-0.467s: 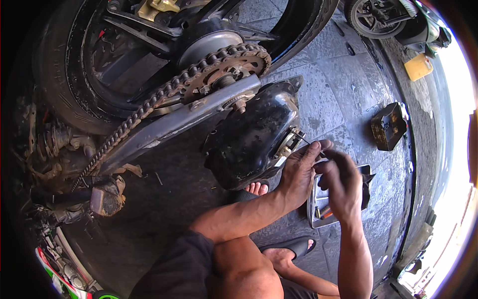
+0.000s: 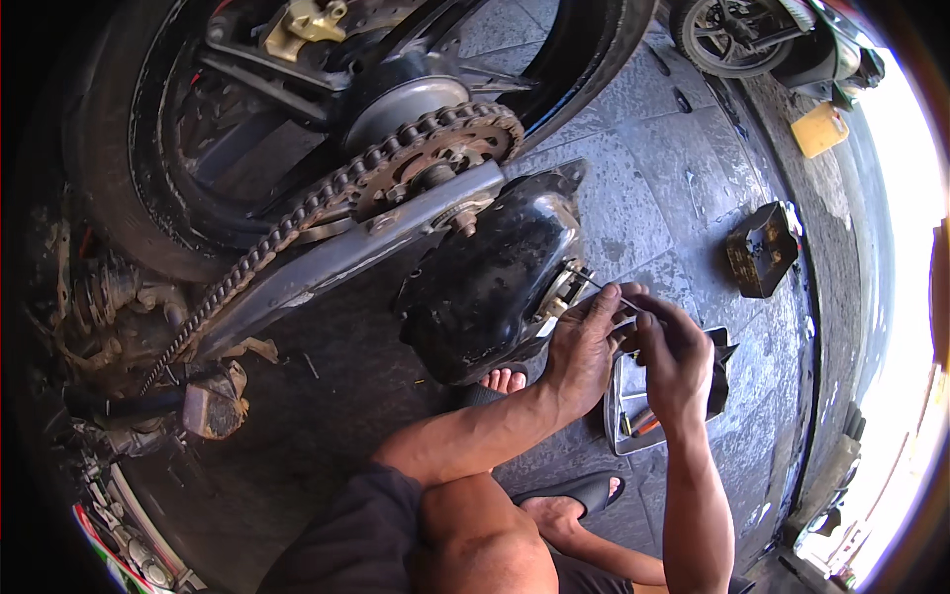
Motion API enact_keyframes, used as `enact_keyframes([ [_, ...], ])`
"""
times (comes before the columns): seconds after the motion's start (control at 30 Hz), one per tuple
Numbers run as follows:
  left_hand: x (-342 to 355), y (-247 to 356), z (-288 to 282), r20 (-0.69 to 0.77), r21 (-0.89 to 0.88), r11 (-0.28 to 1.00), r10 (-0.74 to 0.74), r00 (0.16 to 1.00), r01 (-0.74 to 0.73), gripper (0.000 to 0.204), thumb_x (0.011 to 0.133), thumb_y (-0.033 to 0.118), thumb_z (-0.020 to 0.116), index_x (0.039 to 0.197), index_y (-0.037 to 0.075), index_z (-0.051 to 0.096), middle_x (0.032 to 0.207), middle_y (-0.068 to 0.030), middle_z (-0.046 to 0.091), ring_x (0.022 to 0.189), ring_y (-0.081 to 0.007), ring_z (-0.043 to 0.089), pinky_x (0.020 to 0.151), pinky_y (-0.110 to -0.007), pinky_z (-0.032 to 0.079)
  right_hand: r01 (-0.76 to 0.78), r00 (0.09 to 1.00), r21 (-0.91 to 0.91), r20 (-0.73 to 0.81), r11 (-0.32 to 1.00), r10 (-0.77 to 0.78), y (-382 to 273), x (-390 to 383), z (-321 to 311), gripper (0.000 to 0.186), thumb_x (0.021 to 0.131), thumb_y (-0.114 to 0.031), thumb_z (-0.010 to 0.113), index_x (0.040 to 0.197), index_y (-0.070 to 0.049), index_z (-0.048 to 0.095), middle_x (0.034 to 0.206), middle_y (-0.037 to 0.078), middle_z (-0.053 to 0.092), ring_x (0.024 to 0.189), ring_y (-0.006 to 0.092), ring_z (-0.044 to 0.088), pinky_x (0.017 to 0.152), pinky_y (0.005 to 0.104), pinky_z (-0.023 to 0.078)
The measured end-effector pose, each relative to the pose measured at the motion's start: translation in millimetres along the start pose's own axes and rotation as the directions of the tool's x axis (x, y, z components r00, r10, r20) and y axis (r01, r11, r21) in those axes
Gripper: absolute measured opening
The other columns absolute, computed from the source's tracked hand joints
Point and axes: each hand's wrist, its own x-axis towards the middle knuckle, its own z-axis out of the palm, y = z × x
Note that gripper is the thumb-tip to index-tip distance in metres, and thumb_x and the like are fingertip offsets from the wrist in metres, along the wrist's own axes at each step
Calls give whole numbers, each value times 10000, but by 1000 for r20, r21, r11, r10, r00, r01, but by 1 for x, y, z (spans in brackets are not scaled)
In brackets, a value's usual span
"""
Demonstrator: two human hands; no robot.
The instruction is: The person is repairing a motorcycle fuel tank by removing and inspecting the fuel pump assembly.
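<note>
A black metal tank [image 2: 465, 287] lies on the floor beside the swingarm, a metal fitting [image 2: 562, 289] on its right side. Just right of that fitting, a thin metal rod [image 2: 597, 282] runs between my fingers. My left hand [image 2: 584, 351] is closed on the rod, thumb on top. My right hand [image 2: 673, 366] is pinched on the rod's near end, partly over my left fingertips. Below my hands sits a shallow tray [image 2: 623, 396] holding small tools, partly hidden by my right hand.
Upper left stands a motorcycle wheel [image 2: 148, 139] with rusty chain, sprocket and swingarm [image 2: 336, 262]. At right are a dark open container [image 2: 762, 249], a yellow jerrycan [image 2: 817, 132] and another two-wheeler [image 2: 732, 40]. My sandalled feet [image 2: 554, 510] rest on the floor.
My right hand's fingers have turned and drawn into a pinch on the rod. My left hand stays on it, slightly shifted. The whole scene sits a little left from head movement.
</note>
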Motion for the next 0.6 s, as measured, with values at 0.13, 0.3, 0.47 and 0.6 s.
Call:
enact_keyframes([
  [0.13, -2, 5, -4, -3, -105, 994, -41, 999, 41, 309, 1058, 327, 620, 1160, 44, 692, 1087, -61, 709, 976, -135, 657, 883, -316, 532, -552, 816, 637, 280, 538, 506, -24, 4, 5, 357, 1041, -191, 620, 1264, 87, 621, 854, 106, 738, 741, 155, 707, 656, 283, 543],
  [0.3, 2, -3, -10, -25, -87, 996, 9, 1000, -11, 260, 1067, 296, 601, 1158, 61, 664, 1201, -92, 703, 1136, -198, 644, 1027, -375, 494, -660, 749, 511, 393, 551, 533, -8, 9, -7, 370, 1067, -288, 579, 1102, 61, 696, 808, 106, 739, 677, 159, 676, 651, 289, 534],
  [0.47, 5, -7, -11, -69, -71, 997, 24, 997, -29, 243, 1043, 325, 645, 1108, 94, 681, 1156, -74, 728, 1076, -189, 662, 985, -354, 483, -706, 680, 559, 363, 435, 638, 4, 2, 7, 411, 1078, -344, 563, 1054, 47, 687, 794, 99, 720, 672, 135, 652, 621, 275, 495],
  [0.6, 2, -4, -6, -136, -32, 997, 69, 988, -74, 261, 1036, 307, 660, 1105, 57, 691, 1082, -72, 736, 1053, -191, 677, 926, -340, 524, 76, 988, -49, -135, 996, -82, 4, -5, 8, 238, 963, -163, 722, 1089, 35, 679, 952, 191, 748, 815, 305, 733, 767, 395, 563],
])
